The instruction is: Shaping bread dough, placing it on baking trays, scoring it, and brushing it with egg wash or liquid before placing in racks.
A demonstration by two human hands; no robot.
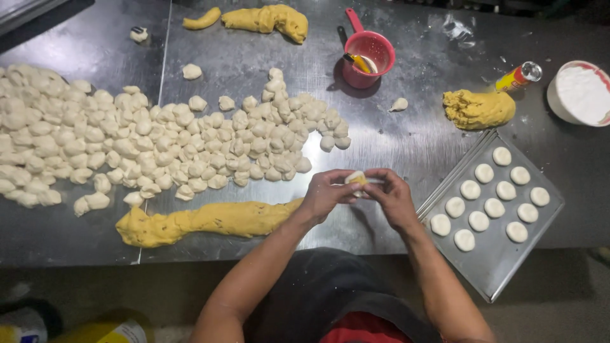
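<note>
Dough piece point(357, 180), pale with a yellow middle showing, sits above the near edge of the steel table point(406, 136), pinched between the left hand point(325, 194) and the right hand point(393, 198); both sets of fingers close narrowly around it. Left of the hands lies a long yellow filling roll point(203, 222); beyond it spreads a heap of white dough lumps point(159, 143) (dozens, touching one another); right stands a tray point(502, 267) of flat rounds point(484, 173).

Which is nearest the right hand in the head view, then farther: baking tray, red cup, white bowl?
From the right hand:
1. Baking tray, just to its right.
2. Red cup, up the table, slightly left.
3. White bowl, far right corner.
</note>
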